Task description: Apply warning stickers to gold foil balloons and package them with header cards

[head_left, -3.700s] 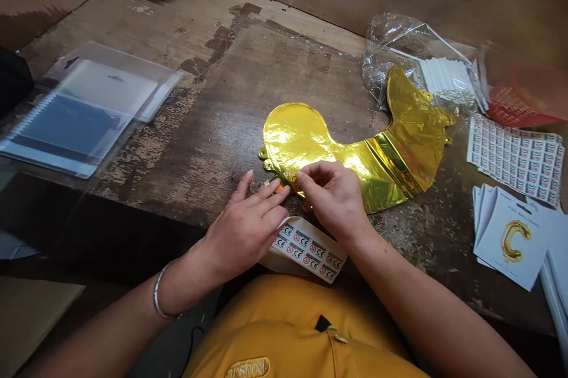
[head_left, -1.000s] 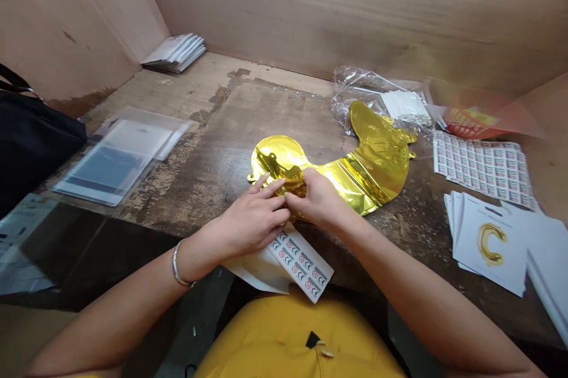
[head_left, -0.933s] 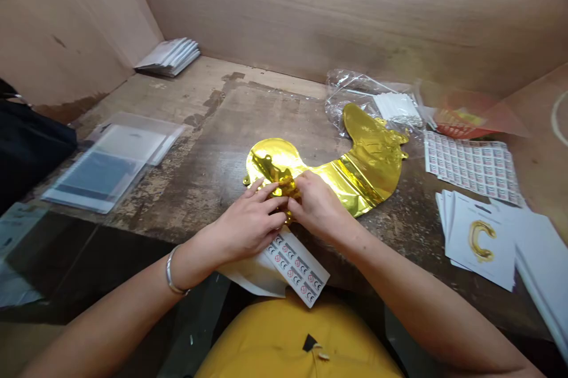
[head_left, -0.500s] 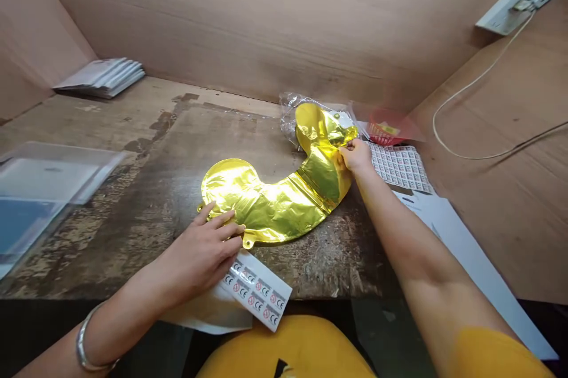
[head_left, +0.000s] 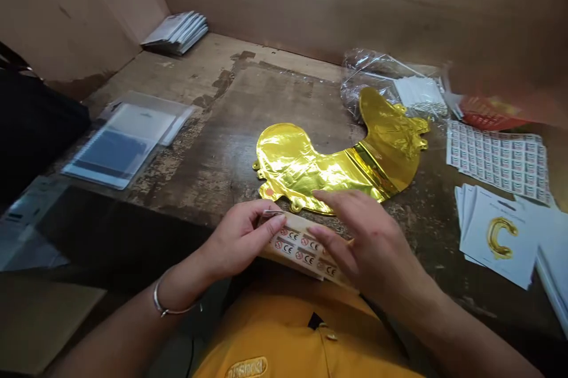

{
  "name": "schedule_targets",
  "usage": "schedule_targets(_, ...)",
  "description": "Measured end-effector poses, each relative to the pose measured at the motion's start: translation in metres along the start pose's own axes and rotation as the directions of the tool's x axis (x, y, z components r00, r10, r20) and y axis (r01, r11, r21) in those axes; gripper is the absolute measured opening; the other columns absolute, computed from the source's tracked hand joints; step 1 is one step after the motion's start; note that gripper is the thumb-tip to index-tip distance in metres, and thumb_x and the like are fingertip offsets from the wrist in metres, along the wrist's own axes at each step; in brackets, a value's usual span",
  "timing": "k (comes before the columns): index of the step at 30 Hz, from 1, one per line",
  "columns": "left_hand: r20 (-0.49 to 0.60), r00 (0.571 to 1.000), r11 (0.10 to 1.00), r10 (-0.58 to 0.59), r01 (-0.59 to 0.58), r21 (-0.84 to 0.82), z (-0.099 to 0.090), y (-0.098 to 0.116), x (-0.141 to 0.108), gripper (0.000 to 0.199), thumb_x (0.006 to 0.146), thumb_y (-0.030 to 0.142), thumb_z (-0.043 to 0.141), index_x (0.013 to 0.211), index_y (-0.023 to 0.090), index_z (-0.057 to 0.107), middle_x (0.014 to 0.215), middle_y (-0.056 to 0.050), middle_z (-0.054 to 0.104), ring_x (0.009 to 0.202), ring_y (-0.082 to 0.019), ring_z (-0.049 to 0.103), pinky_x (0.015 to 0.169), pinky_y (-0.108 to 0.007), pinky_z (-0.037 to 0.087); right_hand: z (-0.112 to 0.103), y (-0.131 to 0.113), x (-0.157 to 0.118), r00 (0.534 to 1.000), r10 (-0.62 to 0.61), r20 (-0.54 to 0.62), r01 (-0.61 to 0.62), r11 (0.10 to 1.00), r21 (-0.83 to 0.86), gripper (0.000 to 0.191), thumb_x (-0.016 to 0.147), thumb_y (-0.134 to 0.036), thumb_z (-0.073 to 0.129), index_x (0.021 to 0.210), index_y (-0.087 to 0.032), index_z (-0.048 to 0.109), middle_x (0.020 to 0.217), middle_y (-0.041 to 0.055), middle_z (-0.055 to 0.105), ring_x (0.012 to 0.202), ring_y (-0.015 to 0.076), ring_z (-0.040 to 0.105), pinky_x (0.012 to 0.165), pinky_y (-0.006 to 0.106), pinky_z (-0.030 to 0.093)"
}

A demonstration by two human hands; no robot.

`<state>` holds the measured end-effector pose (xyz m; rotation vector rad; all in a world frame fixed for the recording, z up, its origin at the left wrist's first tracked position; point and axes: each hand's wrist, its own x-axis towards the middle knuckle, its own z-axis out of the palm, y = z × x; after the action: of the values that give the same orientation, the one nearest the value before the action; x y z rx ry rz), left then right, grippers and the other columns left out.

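Note:
A shiny gold foil balloon (head_left: pixel 328 174), flat and curved like a C, lies on the worn wooden table (head_left: pixel 213 153) with small tabs along its edges. At the table's front edge, my left hand (head_left: pixel 239 239) pinches a sheet of CE-mark stickers (head_left: pixel 306 248) between thumb and fingers. My right hand (head_left: pixel 373 242) hovers over the sheet's right part, thumb and fingers apart. Its thumb tip is at the sheet's upper edge; whether it touches is unclear. The right fingertips overlap the balloon's lower edge in view.
On the right lie white cards (head_left: pixel 501 236) picturing a gold C, a sheet of small labels (head_left: pixel 497 159) and a red basket (head_left: pixel 492 112). Behind the balloon is a clear plastic bag (head_left: pixel 373 73). Clear sleeves (head_left: pixel 119 141) and a stack of packets (head_left: pixel 177 32) occupy the left.
My right hand has left the balloon's far end and come down to the sticker sheet. My left hand has come off the balloon and now grips the sheet. The view has shifted left.

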<state>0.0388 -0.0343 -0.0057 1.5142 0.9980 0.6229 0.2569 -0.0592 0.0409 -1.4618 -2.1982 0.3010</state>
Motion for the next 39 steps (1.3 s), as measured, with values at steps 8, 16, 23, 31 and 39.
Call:
schedule_targets(8, -0.056, 0.969, 0.874, -0.241, 0.191, -0.447, 0.014, -0.017, -0.009, 0.021, 0.075, 0.032, 0.072, 0.073, 0.014, 0.061, 0.068, 0.003, 0.061, 0.061, -0.008, 0.053, 0.059, -0.018, 0.044, 0.011, 0.018, 0.001, 0.901, 0.097, 0.423, -0.188, 0.966, 0.177, 0.012, 0.087, -0.022, 0.058, 0.079, -0.021, 0.066, 0.068, -0.0025, 0.067, 0.059, 0.0114, 0.058, 0.055, 0.023, 0.042)
schedule_targets(16, -0.100, 0.967, 0.830, -0.233, 0.145, -0.538, 0.029, -0.020, -0.011, 0.021, 0.076, 0.029, 0.072, 0.067, 0.014, 0.060, 0.062, 0.004, 0.059, 0.057, -0.006, 0.051, 0.055, -0.016, 0.043, 0.020, -0.014, -0.005, 0.992, -0.083, -0.098, 0.074, 0.993, -0.097, 0.009, 0.088, -0.018, 0.059, 0.094, -0.018, 0.066, 0.092, 0.0084, 0.070, 0.088, 0.0212, 0.063, 0.080, 0.036, 0.050)
schedule_targets(23, -0.123, 0.988, 0.919, -0.094, 0.039, -0.393, 0.028, -0.020, -0.014, 0.013, 0.084, 0.026, 0.065, 0.084, 0.015, 0.072, 0.076, -0.002, 0.069, 0.068, -0.010, 0.058, 0.062, -0.018, 0.048, 0.054, -0.015, -0.011, 0.998, 0.050, -0.038, -0.040, 0.972, 0.231, 0.010, 0.088, -0.016, 0.062, 0.096, -0.016, 0.068, 0.089, 0.0059, 0.070, 0.083, 0.0158, 0.065, 0.074, 0.028, 0.053)
schedule_targets(31, -0.174, 0.981, 0.941, -0.085, 0.021, -0.338, 0.029, -0.025, -0.017, 0.016, 0.087, 0.027, 0.062, 0.086, 0.016, 0.073, 0.077, -0.002, 0.070, 0.069, -0.011, 0.058, 0.064, -0.020, 0.048, 0.061, -0.017, -0.017, 0.960, -0.156, -0.231, 0.145, 0.987, -0.067, 0.016, 0.082, -0.013, 0.069, 0.098, -0.017, 0.069, 0.092, 0.0043, 0.075, 0.078, 0.0188, 0.061, 0.073, 0.036, 0.048)
schedule_targets(39, -0.199, 0.976, 0.932, -0.091, 0.013, -0.363, 0.033, -0.028, -0.016, 0.017, 0.088, 0.029, 0.062, 0.082, 0.016, 0.071, 0.073, -0.001, 0.066, 0.066, -0.010, 0.055, 0.061, -0.019, 0.046, 0.069, -0.013, -0.024, 0.917, -0.259, -0.304, 0.211, 0.961, -0.181, 0.023, 0.081, -0.013, 0.070, 0.103, -0.019, 0.067, 0.095, 0.0031, 0.076, 0.080, 0.0179, 0.063, 0.076, 0.036, 0.044)
